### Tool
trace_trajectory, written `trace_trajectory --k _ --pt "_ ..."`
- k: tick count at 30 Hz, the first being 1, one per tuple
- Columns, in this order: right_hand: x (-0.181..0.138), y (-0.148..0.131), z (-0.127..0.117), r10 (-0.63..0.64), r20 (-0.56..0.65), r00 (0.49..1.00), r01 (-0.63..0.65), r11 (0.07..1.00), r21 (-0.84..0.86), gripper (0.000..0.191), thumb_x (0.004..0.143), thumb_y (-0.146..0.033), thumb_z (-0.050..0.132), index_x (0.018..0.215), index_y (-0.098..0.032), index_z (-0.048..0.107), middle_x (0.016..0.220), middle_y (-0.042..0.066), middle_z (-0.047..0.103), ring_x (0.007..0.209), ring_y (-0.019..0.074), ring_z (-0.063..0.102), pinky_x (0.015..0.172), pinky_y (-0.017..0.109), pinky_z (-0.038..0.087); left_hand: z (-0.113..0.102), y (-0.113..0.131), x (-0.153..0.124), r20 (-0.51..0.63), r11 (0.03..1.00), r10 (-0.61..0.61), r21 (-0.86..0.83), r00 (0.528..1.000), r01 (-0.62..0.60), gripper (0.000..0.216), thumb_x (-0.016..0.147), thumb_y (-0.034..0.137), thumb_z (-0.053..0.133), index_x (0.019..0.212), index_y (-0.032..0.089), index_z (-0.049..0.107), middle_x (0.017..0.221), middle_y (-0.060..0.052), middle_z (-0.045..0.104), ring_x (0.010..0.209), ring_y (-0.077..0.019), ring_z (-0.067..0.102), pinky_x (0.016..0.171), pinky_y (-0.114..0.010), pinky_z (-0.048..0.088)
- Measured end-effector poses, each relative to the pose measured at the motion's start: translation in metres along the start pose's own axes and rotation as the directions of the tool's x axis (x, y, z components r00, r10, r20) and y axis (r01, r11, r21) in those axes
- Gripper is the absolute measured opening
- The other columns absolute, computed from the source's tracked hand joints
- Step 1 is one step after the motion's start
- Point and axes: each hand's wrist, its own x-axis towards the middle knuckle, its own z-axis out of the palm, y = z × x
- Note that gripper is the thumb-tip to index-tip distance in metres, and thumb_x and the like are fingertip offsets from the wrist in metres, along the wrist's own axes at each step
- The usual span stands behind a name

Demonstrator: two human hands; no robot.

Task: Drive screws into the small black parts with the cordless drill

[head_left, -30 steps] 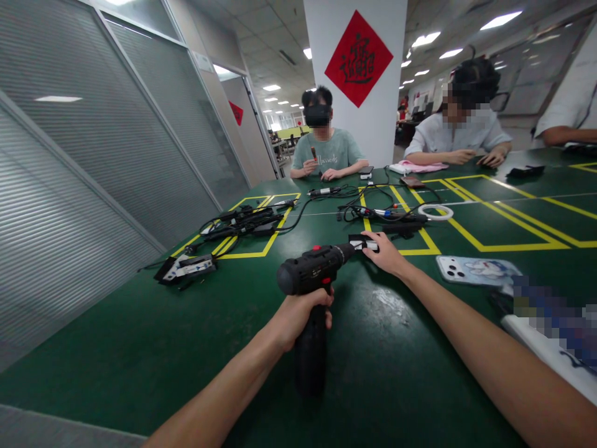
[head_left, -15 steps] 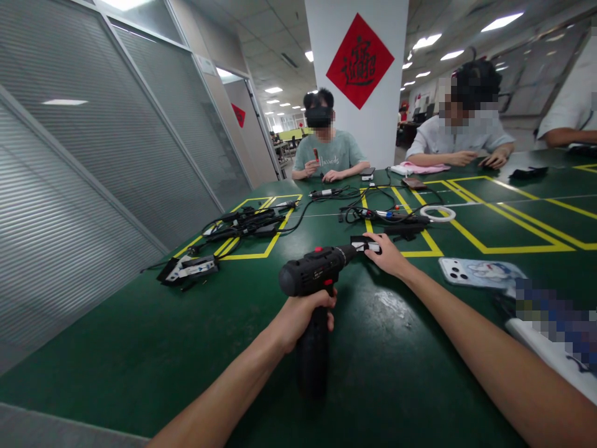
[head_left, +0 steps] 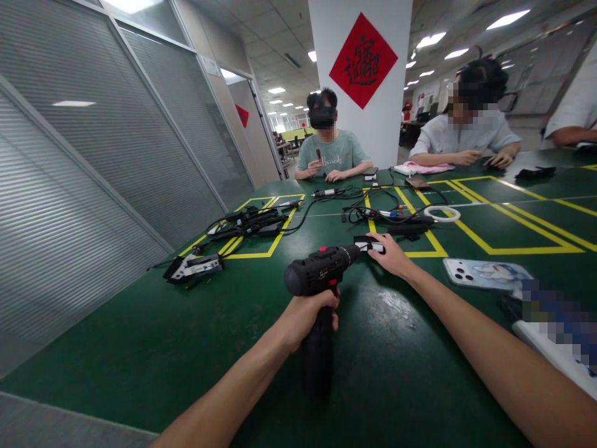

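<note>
My left hand [head_left: 305, 314] is wrapped round the grip of a black cordless drill [head_left: 319, 277] with a red switch on top. The drill's chuck points away from me at a small black and white part [head_left: 368, 244] lying on the green table [head_left: 140, 336]. My right hand [head_left: 390, 255] rests on that part and presses it to the table, fingers curled over it. Both forearms reach out from the bottom of the view.
A phone in a pale printed case [head_left: 487, 274] lies right of my right arm. Cables and black tools [head_left: 247, 223] lie in yellow-taped squares, with a black and white device [head_left: 193, 267] at the left. A white ring [head_left: 442, 214] lies further back. Three people sit across the table.
The view has shifted slightly, so the drill and both hands sit a little further right in the picture. Both hands keep their hold.
</note>
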Motion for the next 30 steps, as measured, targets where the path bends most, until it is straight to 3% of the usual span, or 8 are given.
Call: trace_trajectory --k 12,20,30 --pt "0.000 0.000 0.002 0.003 -0.013 1.000 -0.002 1.000 0.010 0.047 0.077 -0.027 0.056 0.123 -0.028 0.050 0.111 0.005 0.045 0.101 0.0191 0.054 0.097 0.034 0.039 0.000 -0.001 0.000 0.000 1.000 -0.012 0.003 1.000 0.012 0.012 0.070 0.017 0.052 0.082 0.014 0.054 0.069 0.000 0.052 0.049 -0.0119 0.055 0.050 -0.025 0.039" --pt "0.001 0.000 0.004 0.023 -0.044 0.999 -0.022 0.999 0.032 0.039 0.082 -0.036 0.051 0.121 -0.029 0.052 0.106 0.005 0.047 0.098 0.0185 0.055 0.093 0.034 0.041 -0.001 0.009 -0.005 0.041 1.000 -0.026 0.000 0.999 0.026 0.024 0.071 0.013 0.050 0.094 0.010 0.056 0.099 -0.010 0.061 0.059 -0.0130 0.059 0.055 -0.025 0.041" --pt "0.002 -0.001 0.005 0.038 -0.059 0.998 -0.035 0.998 0.058 0.039 0.082 -0.036 0.052 0.119 -0.027 0.054 0.110 0.005 0.047 0.101 0.0182 0.054 0.096 0.033 0.040 -0.003 0.012 -0.010 0.020 1.000 0.006 0.001 1.000 -0.006 0.023 0.072 0.015 0.050 0.095 0.012 0.057 0.091 -0.006 0.058 0.054 -0.0101 0.052 0.055 -0.026 0.039"
